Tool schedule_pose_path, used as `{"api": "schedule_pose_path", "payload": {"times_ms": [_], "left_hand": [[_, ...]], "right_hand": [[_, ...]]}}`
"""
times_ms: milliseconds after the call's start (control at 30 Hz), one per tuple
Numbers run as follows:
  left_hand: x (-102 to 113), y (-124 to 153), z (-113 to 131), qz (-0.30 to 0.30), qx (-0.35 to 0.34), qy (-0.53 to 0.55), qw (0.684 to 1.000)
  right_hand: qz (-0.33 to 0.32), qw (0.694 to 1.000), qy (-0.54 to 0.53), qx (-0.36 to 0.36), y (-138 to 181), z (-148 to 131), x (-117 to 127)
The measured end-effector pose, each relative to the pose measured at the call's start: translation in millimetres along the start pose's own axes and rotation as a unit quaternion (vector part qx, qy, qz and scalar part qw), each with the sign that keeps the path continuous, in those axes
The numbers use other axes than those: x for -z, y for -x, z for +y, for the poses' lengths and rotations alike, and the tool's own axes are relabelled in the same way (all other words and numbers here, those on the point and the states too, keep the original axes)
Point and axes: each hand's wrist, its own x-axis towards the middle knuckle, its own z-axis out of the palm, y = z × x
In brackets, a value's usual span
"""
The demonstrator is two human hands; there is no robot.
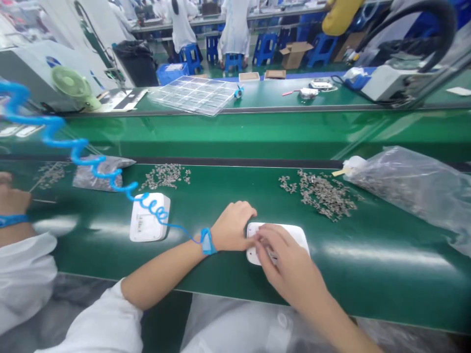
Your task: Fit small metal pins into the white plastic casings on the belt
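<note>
My left hand (231,226) grips the left edge of a white rounded plastic case (290,234) on the green belt. My right hand (289,260) lies over the case with its fingers closed, hiding most of it. A small grey metal bit (273,256) shows under those fingers. A blue wrist strap (207,241) circles my left wrist, and its blue coiled cord (99,164) runs off to the left. A second white case (149,216) sits to the left of my hands. Loose grey metal parts lie in a heap (320,194) beyond my hands.
A smaller heap of parts (164,176) lies by a grey bag (101,172), and a large clear bag (408,191) lies at right. A co-worker's hand (13,201) is at the left edge. Beyond stands a second green bench (257,127) with a clear sheet (195,94).
</note>
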Motion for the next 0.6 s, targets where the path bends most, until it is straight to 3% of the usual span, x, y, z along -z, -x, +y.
{"api": "schedule_pose_path", "payload": {"times_ms": [100, 200, 300, 400, 500, 600], "left_hand": [[-5, 5, -6, 0.009, 0.003, 0.006, 1.0], [-8, 8, -6, 0.011, -0.01, 0.001, 1.0], [-9, 8, -5, 0.027, -0.024, 0.006, 0.999], [-9, 5, -6, 0.018, -0.034, -0.002, 0.999], [-9, 4, -8, -0.021, -0.04, -0.025, 0.999], [-10, 5, -10, -0.019, -0.057, -0.023, 0.998]], "right_hand": [[-0.051, 0.997, 0.022, 0.045, -41, 3, 15], [-0.14, 0.985, 0.024, 0.099, -97, -9, 9], [-0.218, 0.961, 0.004, 0.171, -157, -34, -25], [-0.244, 0.947, -0.006, 0.208, -203, -60, -73], [-0.245, 0.948, 0.005, 0.202, -228, -78, -114], [-0.258, 0.946, 0.031, 0.196, -235, -84, -135]]}}
